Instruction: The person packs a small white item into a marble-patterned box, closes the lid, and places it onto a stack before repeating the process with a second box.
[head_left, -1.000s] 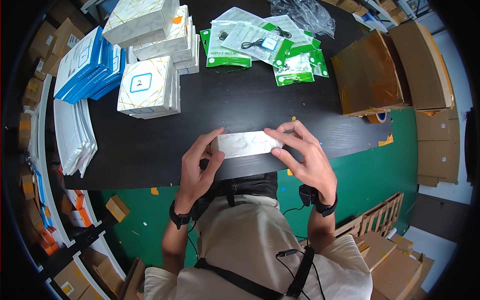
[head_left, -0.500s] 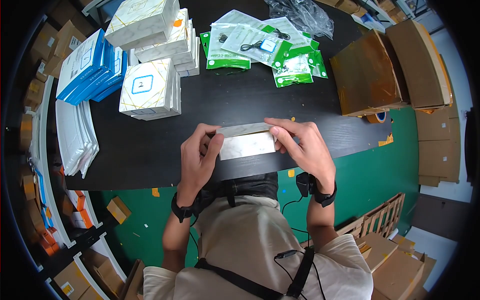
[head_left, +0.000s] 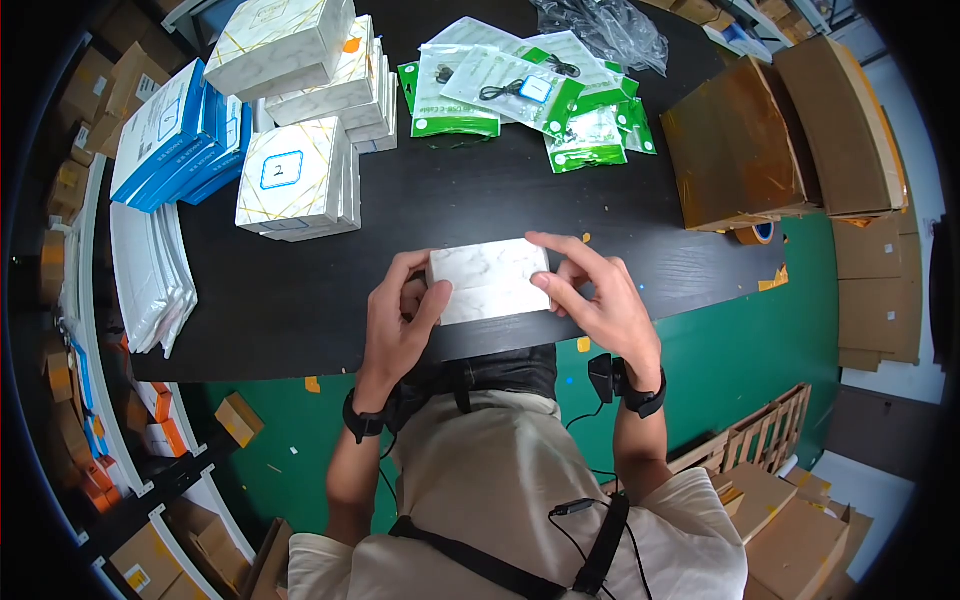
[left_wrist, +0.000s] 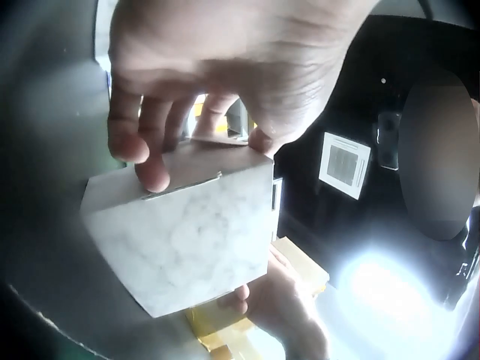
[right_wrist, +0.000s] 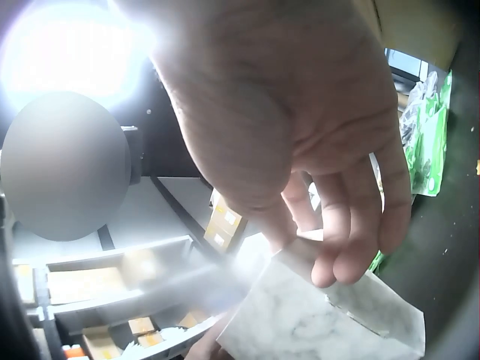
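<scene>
A white marble-patterned box [head_left: 490, 282] is between my two hands near the table's front edge. My left hand [head_left: 402, 318] grips its left end, with the thumb on the near face. At the opposite end my right hand [head_left: 608, 305] holds it, thumb on the near face and index finger along the upper corner. In the left wrist view, fingertips [left_wrist: 155, 177] press the edge of the box [left_wrist: 187, 240] beside a short slit. The right wrist view has the fingers curled over the box's end [right_wrist: 322, 322], by a similar slit.
Marble-patterned boxes [head_left: 290, 175] are stacked at the left, beside blue boxes [head_left: 165, 130] and white mailer bags [head_left: 148, 280]. Green-and-white cable packets [head_left: 515, 90] lie at the back near crumpled clear plastic [head_left: 610, 35]. A cardboard box [head_left: 735, 145] and a tape roll [head_left: 755, 235] are at right.
The box has turned to show more of its white surface. Half a second ago a dark gap ran under its upper strip; now only a faint line shows. Both hands keep hold.
</scene>
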